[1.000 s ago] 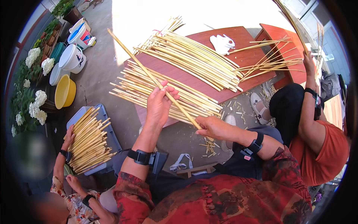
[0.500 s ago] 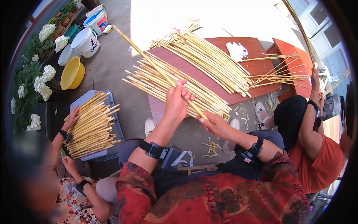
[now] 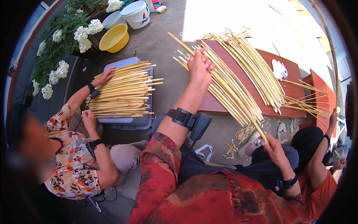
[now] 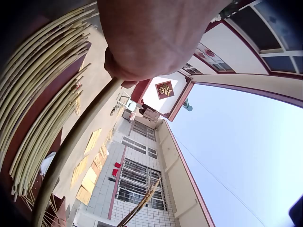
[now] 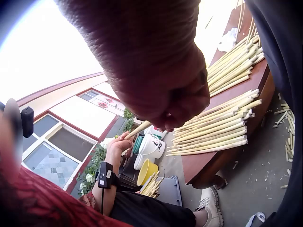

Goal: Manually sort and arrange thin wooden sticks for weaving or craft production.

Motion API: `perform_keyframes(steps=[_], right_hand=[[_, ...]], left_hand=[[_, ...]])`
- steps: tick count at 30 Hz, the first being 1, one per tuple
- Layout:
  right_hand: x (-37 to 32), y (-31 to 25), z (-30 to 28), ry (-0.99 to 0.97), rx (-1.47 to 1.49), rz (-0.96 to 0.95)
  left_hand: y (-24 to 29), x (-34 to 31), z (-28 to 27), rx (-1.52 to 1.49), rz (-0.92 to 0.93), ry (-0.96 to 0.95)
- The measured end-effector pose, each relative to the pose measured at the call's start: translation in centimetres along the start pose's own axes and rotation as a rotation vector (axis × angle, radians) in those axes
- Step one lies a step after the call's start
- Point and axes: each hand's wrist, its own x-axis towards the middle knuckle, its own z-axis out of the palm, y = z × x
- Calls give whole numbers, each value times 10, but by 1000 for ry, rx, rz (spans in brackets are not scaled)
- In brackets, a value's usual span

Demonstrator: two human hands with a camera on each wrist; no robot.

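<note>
Overhead, your left grip (image 3: 199, 71) is stretched out over the table (image 3: 223, 107), fingers wrapped round one long cane (image 3: 259, 130) a little below its far tip. Your right grip (image 3: 274, 149) sits low by your lap, closed on the same cane's near end. From the right wrist, the cane (image 5: 139, 128) comes out from under the curled fingers (image 5: 161, 90).

- The cane runs slantwise between both hands, lying along the cane pile (image 3: 244, 63) on the table. Whether it touches the pile cannot be told.
- From the left wrist, the cane (image 4: 73, 142) bends away beneath the hand (image 4: 156, 33).
- A white cloth (image 3: 279, 69) lies on the table's far part, beside the pile.
- Cut scraps (image 3: 238, 136) are strewn on the floor at the table's near edge.
- To your left, a person in a flowered shirt (image 3: 72, 168) rests a hand on a bundle of canes (image 3: 123, 87) stacked across a grey-blue crate (image 3: 132, 121).
- Beyond the crate: a yellow basin (image 3: 114, 37), a white bucket (image 3: 137, 13) and white flowers (image 3: 84, 35).
</note>
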Motion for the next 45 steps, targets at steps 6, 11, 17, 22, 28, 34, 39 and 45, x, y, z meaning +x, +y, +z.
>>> perform_keyframes(steps=[6, 11, 17, 22, 28, 34, 39, 45], right_hand=[[-33, 16, 16, 62, -3, 72], [-31, 15, 26, 106, -6, 78], [-1, -1, 33, 155, -6, 10], [33, -4, 32, 143, -27, -43], [67, -14, 39, 123, 79, -90], [68, -43, 33, -109, 545, 169], [54, -30, 36, -184, 585, 165], [27, -24, 38, -203, 569, 157]], left_hand=[[0, -1, 0, -12, 51, -24], [-17, -10, -3, -84, 14, -71], [-56, -42, -5, -16, -187, -139], [-63, -58, -6, 73, -208, -220], [-72, -65, -12, 128, -269, -267], [-70, -71, -11, 128, -303, -298], [-62, -58, -11, 106, -258, -271], [-55, -44, -13, 51, -230, -248]])
